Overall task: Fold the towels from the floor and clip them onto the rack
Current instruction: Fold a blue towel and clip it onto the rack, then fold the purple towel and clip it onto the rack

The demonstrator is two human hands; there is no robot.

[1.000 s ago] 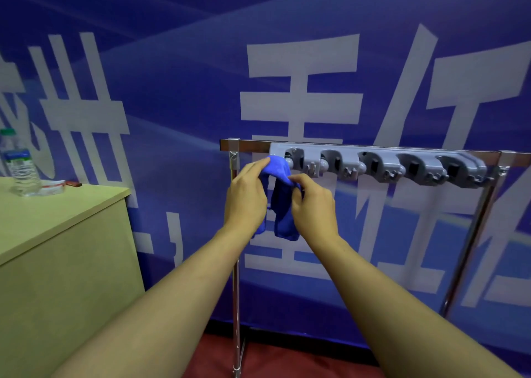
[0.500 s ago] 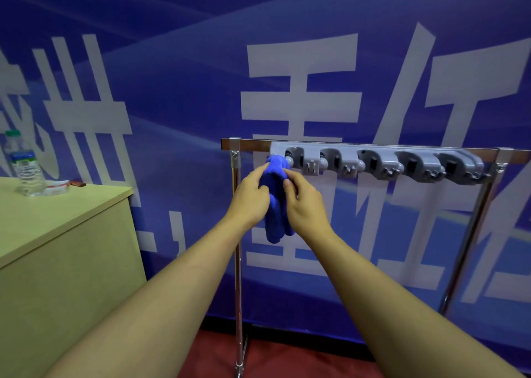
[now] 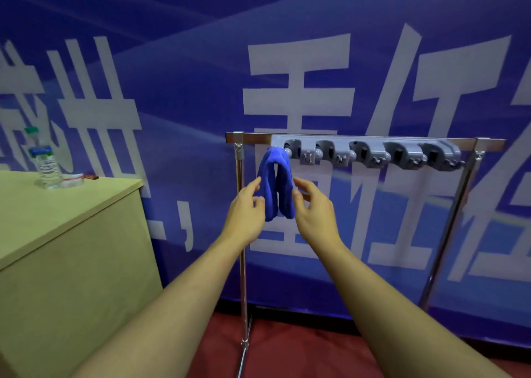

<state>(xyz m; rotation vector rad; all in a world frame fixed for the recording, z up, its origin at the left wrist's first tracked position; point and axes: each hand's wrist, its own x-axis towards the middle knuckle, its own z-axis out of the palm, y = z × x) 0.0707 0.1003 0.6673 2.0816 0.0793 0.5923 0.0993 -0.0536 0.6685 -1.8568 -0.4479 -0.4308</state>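
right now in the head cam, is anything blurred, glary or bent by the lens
Head view: wide-angle bending shows, with the rack top rail bowing and its posts leaning. The blue towel and both hands, left hand and right hand, are fairly sharp. The water bottle near the left edge is soft. A faint sheen runs along the chrome rail; shadows are weak.

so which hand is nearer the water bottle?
Left. The left hand sits at the blue towel's left edge, on the water bottle's side; the right hand is beyond the towel, farther away.
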